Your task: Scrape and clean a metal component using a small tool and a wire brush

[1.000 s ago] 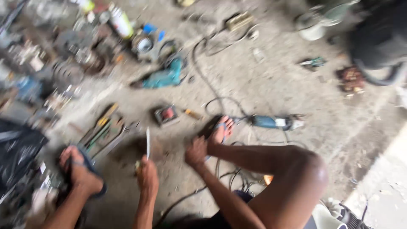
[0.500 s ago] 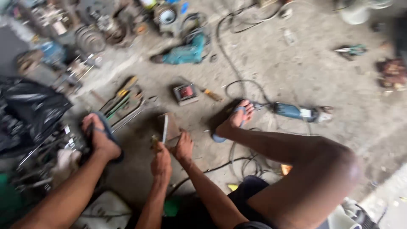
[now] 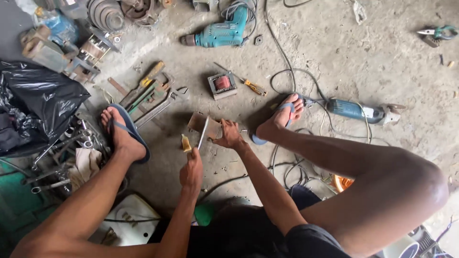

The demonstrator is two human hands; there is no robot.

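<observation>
1. The left hand [image 3: 192,172] sits nearest the camera, its fingers curled shut around the handle of a flat metal blade [image 3: 203,134] that rises toward 12 o'clock from the fist.
2. Just at 11 o'clock of that hand lies a small yellow-handled piece [image 3: 185,143] on the concrete floor [image 3: 344,62], close to the fingers but apart from them.
3. The right hand [image 3: 229,135] is at 1 o'clock of the left, its fingers closed on a rusty metal block [image 3: 198,122] and pressing it to the floor; the blade's tip meets the block just beside those fingers.
4. A foot in a blue sandal [image 3: 125,134] rests at 9 o'clock of the block, another at 3 o'clock.
5. Beyond the block, at 12 o'clock, stands a small transformer [image 3: 222,85], with wrenches [image 3: 153,98] at 10 o'clock.
6. A blue angle grinder [image 3: 358,111] lies at 3 o'clock, past the right foot.
7. Farthest off, a teal electric drill [image 3: 220,32] lies at 12 o'clock.
</observation>
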